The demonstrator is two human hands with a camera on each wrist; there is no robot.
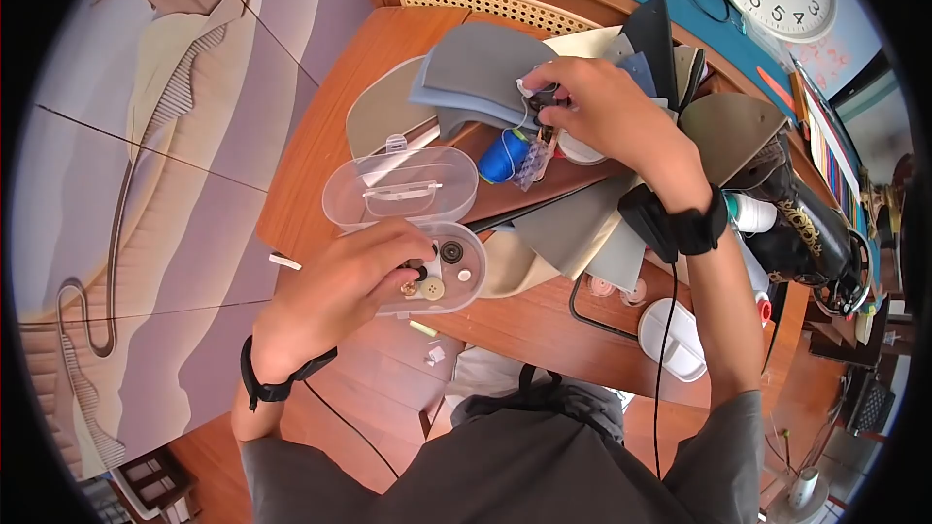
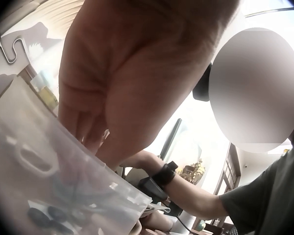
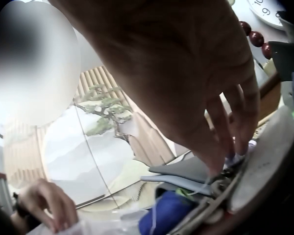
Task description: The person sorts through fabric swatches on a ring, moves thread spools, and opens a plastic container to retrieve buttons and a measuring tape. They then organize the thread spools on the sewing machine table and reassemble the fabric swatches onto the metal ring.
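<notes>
My left hand (image 1: 335,277) reaches into a clear plastic box (image 1: 474,296), its fingers curled and thumb tip against a black button (image 1: 420,273). Around them in the box lie a large dark button (image 1: 451,252), a cream button (image 1: 430,288) and a small white one (image 1: 464,276). In the left wrist view the box wall (image 2: 19,122) partly veils these fingers. Over the heap of sewing goods, my right hand (image 1: 612,112) pinches a small dark object (image 1: 549,97) whose kind is mostly hidden. White thread runs from there to a blue thread spool (image 1: 503,156).
The box's hinged lid (image 1: 340,196) stands open behind it. Grey and blue leather-like pieces (image 1: 485,63) pile up on the wooden table (image 1: 325,126). A white thread cone (image 1: 752,213) and a black sewing machine (image 1: 806,233) stand at the right. Cords hang from both wrist bands.
</notes>
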